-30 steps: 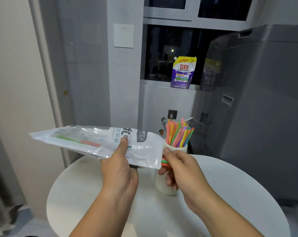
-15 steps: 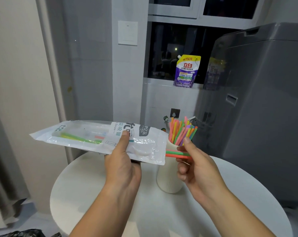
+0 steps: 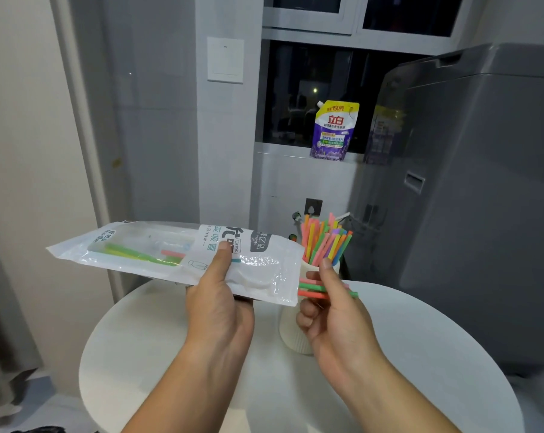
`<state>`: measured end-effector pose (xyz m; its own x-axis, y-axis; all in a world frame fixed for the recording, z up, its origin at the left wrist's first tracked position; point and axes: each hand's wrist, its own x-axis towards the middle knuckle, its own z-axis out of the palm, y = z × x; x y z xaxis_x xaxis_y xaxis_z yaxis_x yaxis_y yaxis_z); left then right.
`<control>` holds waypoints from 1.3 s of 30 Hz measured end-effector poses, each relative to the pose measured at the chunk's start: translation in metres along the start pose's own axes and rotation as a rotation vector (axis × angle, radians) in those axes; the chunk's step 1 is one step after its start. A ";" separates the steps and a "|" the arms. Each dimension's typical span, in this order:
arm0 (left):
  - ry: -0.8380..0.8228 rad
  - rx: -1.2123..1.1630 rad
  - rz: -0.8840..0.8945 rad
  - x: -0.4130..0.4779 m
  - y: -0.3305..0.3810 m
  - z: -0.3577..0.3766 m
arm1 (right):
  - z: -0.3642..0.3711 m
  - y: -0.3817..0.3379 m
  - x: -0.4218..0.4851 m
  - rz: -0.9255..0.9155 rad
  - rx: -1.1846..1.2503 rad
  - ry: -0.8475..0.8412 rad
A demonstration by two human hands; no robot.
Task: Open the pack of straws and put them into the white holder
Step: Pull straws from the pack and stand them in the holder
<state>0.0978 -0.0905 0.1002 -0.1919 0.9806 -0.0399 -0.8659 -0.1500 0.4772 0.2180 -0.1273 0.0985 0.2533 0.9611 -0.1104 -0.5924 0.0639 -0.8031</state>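
pack: straw pack [image 3: 158, 254] held roughly level, with a few green and pink straws sitting at its far left end, well away from the thumb
left hand: left hand [image 3: 217, 307] grips the pack's middle, thumb on top, fingers curled underneath
loose straws: loose straws [image 3: 314, 287] poke out of the pack's right end
right hand: right hand [image 3: 333, 317] pinches those straws, thumb over curled fingers
holder: white holder [image 3: 295, 335] just behind the right fingers, already bristling with upright straws

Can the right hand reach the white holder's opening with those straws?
Probably yes. The right hand pinches a few straws just in front of the white holder, nothing between them. The left hand holds the pack off to the side. The holder is already crowded, so entry may be tight.
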 end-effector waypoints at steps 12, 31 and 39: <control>0.022 0.008 -0.049 -0.003 -0.002 0.002 | 0.001 -0.005 -0.002 -0.066 0.035 0.055; 0.138 -0.055 -0.081 0.012 0.004 -0.010 | -0.008 -0.164 0.025 -0.624 -0.514 0.005; 0.141 -0.037 -0.093 0.008 -0.001 -0.008 | 0.012 -0.233 0.027 -0.821 -0.763 0.026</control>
<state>0.0938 -0.0833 0.0924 -0.1713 0.9633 -0.2065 -0.8989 -0.0670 0.4330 0.3540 -0.1127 0.2899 0.3727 0.6972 0.6124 0.3828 0.4857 -0.7859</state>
